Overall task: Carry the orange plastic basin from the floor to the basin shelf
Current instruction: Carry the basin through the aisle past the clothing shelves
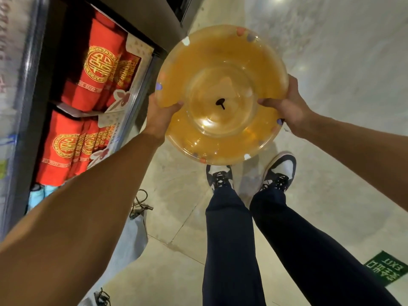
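I hold the basin mid-frame, left hand and right hand clamped on opposite rims to keep it level above the floor.

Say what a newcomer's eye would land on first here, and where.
First, the see-through orange basin at centre, held off the floor by the left hand and right hand on opposite rims. Next, the red and gold packages stacked on the shelf at left.

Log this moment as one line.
basin: off floor, level | left hand and right hand: on rim, opposite sides | shelf: not reached
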`<state>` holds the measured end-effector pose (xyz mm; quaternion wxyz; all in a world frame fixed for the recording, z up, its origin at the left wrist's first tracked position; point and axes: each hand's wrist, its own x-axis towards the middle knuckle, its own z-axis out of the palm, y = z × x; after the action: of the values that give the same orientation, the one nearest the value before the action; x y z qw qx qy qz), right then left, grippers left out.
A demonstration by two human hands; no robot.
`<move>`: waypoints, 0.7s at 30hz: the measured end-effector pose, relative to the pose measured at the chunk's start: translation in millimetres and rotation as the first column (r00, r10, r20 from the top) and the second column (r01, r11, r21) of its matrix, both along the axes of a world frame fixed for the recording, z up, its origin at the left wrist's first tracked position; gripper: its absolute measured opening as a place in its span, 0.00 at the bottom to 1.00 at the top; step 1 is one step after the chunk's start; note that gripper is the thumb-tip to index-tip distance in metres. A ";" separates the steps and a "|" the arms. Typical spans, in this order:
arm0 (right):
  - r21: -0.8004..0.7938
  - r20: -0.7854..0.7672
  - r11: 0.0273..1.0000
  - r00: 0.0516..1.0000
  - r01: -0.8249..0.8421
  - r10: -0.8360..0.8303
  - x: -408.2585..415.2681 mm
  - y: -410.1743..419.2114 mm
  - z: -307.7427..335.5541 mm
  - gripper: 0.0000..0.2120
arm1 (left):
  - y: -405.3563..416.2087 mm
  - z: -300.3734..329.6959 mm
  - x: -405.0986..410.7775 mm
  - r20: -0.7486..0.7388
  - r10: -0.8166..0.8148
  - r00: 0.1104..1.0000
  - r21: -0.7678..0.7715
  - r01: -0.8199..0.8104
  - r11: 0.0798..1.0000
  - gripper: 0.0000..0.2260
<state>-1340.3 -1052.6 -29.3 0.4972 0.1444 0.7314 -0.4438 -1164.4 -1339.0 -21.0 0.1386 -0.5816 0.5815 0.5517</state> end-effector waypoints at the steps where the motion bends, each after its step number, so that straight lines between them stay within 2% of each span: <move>1: 0.000 -0.004 1.000 1.000 0.006 -0.006 -0.4 0.3 1.9 0.46 | 0.6 3.5 -0.7 0.003 -0.005 1.000 0.008 0.005 1.000 0.34; 4: 0.021 0.010 0.999 0.999 0.042 -0.042 1.6 6.7 21.0 0.44 | 5.6 21.3 -0.5 0.003 -0.001 1.000 0.015 0.001 1.000 0.34; 8: 0.010 -0.004 0.998 0.998 0.068 -0.068 6.7 35.5 78.2 0.45 | 22.7 78.4 -4.4 -0.002 -0.062 0.998 0.026 0.062 0.998 0.35; 17: 0.005 -0.053 0.967 0.965 0.255 -0.255 0.3 139.8 314.7 0.45 | 92.2 314.3 -77.0 -0.159 -0.330 0.930 0.008 0.336 0.942 0.40; 21: 0.005 -0.131 0.933 0.925 0.360 -0.356 -8.4 197.1 416.3 0.45 | 138.8 418.6 -125.8 -0.255 -0.458 0.851 -0.052 0.461 0.886 0.41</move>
<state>-1348.8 -855.6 386.9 0.3579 0.2536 0.7295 -0.5249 -1290.2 -1200.3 397.7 0.1919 -0.3474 0.7135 0.5774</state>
